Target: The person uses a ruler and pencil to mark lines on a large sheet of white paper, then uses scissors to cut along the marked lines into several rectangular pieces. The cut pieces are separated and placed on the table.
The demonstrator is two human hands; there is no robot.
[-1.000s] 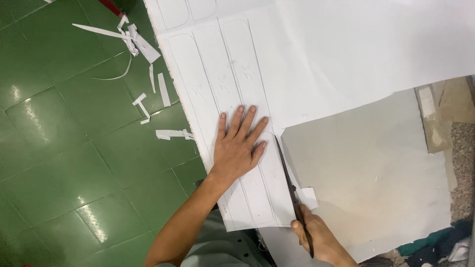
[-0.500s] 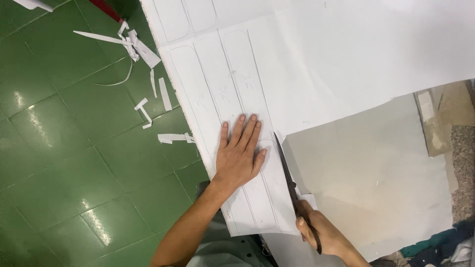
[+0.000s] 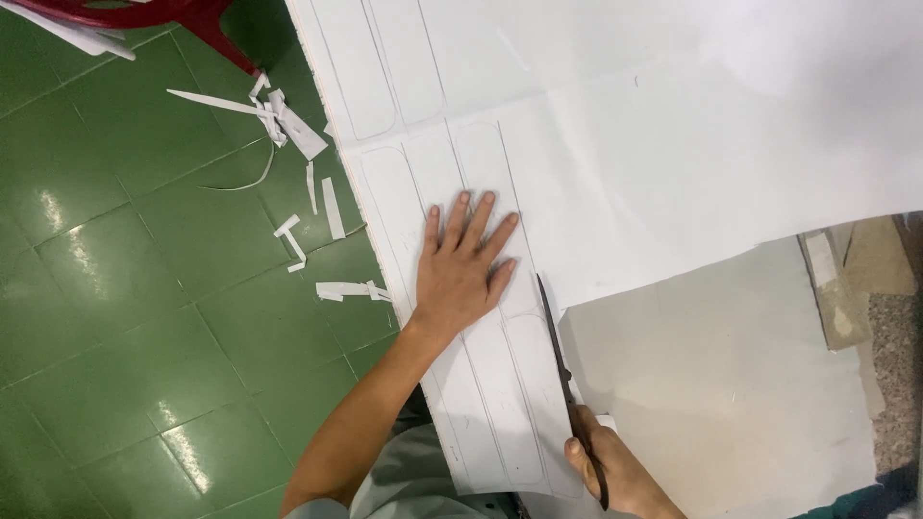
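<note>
My left hand [image 3: 461, 264] lies flat with fingers spread on a large white sheet [image 3: 615, 135] that bears pencilled long rounded strip outlines. My right hand [image 3: 611, 471] grips dark scissors [image 3: 562, 370] at the bottom of the view. The blades point up along the right edge of the outlined strips, with the tip close to my left hand's thumb side, where the sheet's cut edge turns right.
A grey board [image 3: 731, 384] lies under the sheet at the right. Several white paper offcuts [image 3: 293, 125] are scattered on the green tiled floor [image 3: 125, 288]. A red chair leg [image 3: 207, 24] stands at the top left. Brown cardboard pieces [image 3: 856, 279] lie at the right edge.
The sheet and my view have shifted, so the outlines sit lower. My left hand moved up the strips. The scissors advanced along the strip's right edge.
</note>
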